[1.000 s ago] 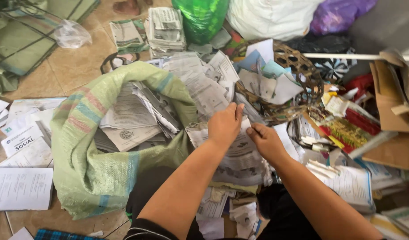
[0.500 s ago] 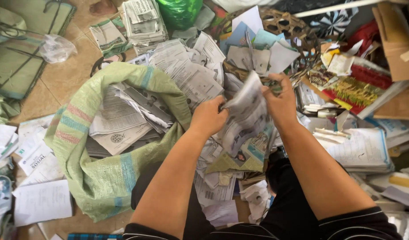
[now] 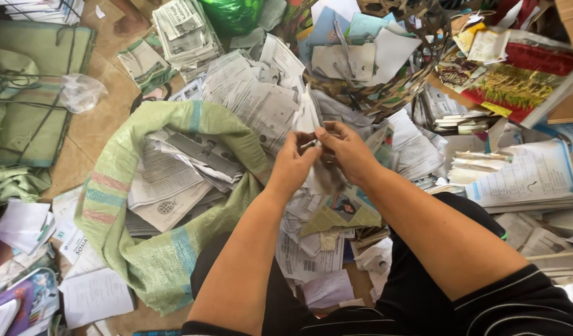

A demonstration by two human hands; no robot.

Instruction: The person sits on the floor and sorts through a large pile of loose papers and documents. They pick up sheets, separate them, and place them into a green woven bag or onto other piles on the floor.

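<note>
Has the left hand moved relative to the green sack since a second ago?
Yes. The left hand has lifted off the paper pile and now meets the right hand just past the green sack's rim.

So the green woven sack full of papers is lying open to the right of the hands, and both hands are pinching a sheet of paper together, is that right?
Not quite. The head view shows the green woven sack lying open to the left of the hands, not the right. The rest holds: it is full of papers, and the left hand and right hand pinch a sheet of paper together.
</note>
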